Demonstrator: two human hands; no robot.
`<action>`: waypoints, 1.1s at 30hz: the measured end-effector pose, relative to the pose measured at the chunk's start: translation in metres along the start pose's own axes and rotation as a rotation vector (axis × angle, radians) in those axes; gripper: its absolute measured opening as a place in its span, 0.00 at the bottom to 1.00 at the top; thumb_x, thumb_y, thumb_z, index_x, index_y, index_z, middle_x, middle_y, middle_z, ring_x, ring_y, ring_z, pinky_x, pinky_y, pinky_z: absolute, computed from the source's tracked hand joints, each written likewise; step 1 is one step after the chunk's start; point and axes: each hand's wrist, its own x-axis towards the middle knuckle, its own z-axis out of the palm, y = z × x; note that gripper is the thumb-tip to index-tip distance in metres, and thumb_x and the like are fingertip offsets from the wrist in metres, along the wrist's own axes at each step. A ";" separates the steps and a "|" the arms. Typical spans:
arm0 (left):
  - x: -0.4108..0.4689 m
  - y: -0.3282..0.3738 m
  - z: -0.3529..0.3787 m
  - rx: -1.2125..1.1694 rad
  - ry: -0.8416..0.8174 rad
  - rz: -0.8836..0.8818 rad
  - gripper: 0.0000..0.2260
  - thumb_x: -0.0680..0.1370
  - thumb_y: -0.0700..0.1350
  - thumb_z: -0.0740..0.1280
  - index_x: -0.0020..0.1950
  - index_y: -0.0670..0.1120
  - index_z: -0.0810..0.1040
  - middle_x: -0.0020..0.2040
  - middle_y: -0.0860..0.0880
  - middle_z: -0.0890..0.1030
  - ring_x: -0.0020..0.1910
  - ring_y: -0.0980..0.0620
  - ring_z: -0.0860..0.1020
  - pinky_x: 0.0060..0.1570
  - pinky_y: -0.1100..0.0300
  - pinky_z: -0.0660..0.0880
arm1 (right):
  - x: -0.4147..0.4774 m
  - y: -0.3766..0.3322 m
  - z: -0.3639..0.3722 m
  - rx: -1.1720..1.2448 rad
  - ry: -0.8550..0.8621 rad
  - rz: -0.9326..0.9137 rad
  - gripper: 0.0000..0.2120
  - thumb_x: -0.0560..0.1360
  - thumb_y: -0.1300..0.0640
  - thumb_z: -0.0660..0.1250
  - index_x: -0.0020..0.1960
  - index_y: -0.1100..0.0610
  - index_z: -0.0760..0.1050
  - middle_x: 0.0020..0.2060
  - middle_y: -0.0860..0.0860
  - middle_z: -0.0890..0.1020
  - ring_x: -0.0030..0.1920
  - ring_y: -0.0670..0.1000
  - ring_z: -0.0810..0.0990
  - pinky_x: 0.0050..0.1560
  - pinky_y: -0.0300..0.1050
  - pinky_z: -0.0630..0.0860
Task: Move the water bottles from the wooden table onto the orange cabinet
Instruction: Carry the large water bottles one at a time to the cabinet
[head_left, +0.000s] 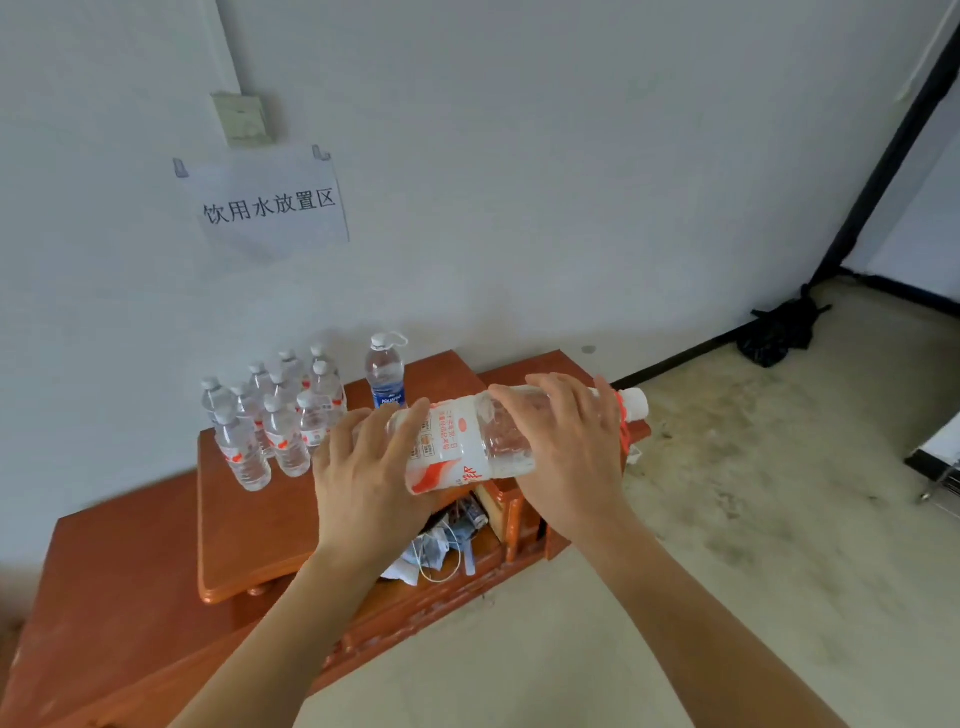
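I hold a large water bottle on its side above the orange cabinet. It has a white and red label and a white cap pointing right. My left hand grips its base end and my right hand wraps its upper half. Several small clear bottles with red labels stand clustered on the cabinet top at the back left. A blue-labelled bottle stands just right of them, near the wall.
An open cabinet compartment below my hands holds cables and loose clutter. A paper sign hangs on the white wall. A black bag lies on the floor at the right. A lower orange surface extends left.
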 end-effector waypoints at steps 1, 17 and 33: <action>0.018 -0.008 0.010 -0.018 -0.001 0.008 0.34 0.70 0.67 0.65 0.70 0.49 0.75 0.65 0.44 0.78 0.64 0.37 0.71 0.55 0.35 0.73 | 0.015 0.004 0.012 -0.013 0.001 0.008 0.45 0.57 0.55 0.84 0.70 0.43 0.70 0.64 0.51 0.75 0.68 0.56 0.72 0.74 0.66 0.60; 0.223 -0.070 0.216 -0.202 -0.083 -0.368 0.39 0.64 0.60 0.79 0.73 0.55 0.72 0.68 0.52 0.78 0.70 0.45 0.70 0.59 0.38 0.76 | 0.197 0.097 0.233 0.801 0.136 0.752 0.55 0.68 0.63 0.78 0.83 0.52 0.45 0.81 0.57 0.47 0.81 0.52 0.47 0.79 0.47 0.49; 0.323 -0.168 0.313 -0.180 -0.548 -0.256 0.36 0.72 0.73 0.63 0.77 0.60 0.64 0.76 0.57 0.67 0.76 0.51 0.62 0.75 0.39 0.60 | 0.356 0.090 0.366 0.863 -0.132 0.727 0.22 0.65 0.46 0.80 0.52 0.42 0.72 0.41 0.34 0.78 0.46 0.40 0.79 0.53 0.41 0.76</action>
